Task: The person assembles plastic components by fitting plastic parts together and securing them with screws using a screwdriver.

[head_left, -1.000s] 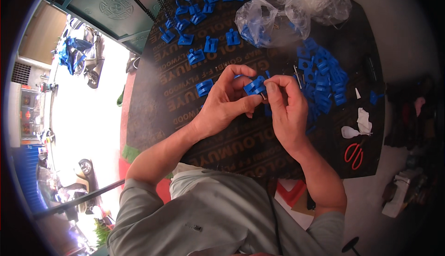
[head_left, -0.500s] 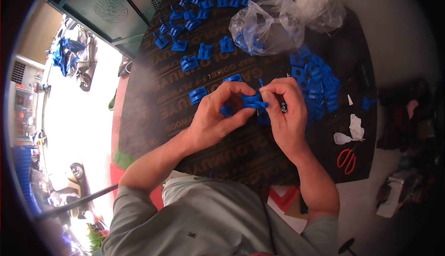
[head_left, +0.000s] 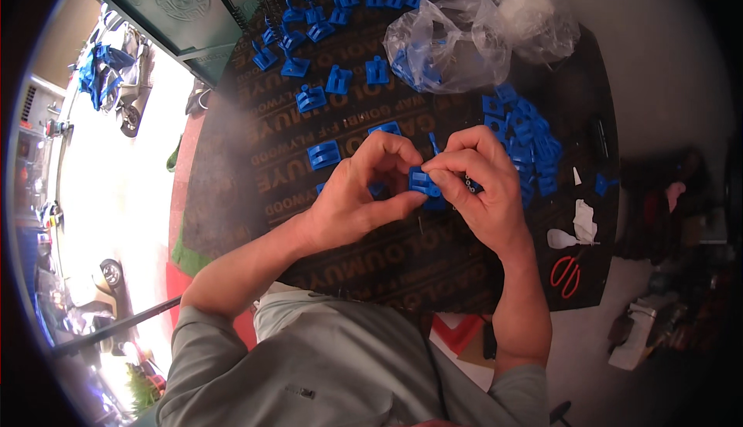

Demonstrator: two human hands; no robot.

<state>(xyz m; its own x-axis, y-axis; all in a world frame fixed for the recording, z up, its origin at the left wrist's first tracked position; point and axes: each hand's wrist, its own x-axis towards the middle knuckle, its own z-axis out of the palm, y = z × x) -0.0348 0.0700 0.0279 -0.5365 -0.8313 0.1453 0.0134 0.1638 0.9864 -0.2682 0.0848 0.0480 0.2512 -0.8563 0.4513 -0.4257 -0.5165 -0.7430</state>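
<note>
A small blue plastic part (head_left: 420,182) with a slotted, blocky body is held between my hands over the dark table. My left hand (head_left: 348,195) pinches its left side between thumb and fingertips. From the right, my right hand (head_left: 487,199) has thumb and forefinger closed on its upper right edge. Just under the part a thin dark pin-like line shows. Small pale rings (head_left: 470,184) are partly hidden behind my right fingers. Left of my hands lies another blue part (head_left: 323,154), and one more (head_left: 384,129) shows beyond my left fingers.
A heap of blue parts (head_left: 530,145) lies to the right. Clear plastic bags (head_left: 457,48) stand at the back, near several blue parts with springs (head_left: 294,36). Red-handled scissors (head_left: 566,276), a white bulb-shaped thing (head_left: 560,239) and crumpled white paper (head_left: 584,222) lie near the right edge.
The blue part has been turned between my fingers, so its slotted face now shows. My right hand has shifted slightly right and down. The whole view has moved a little.
</note>
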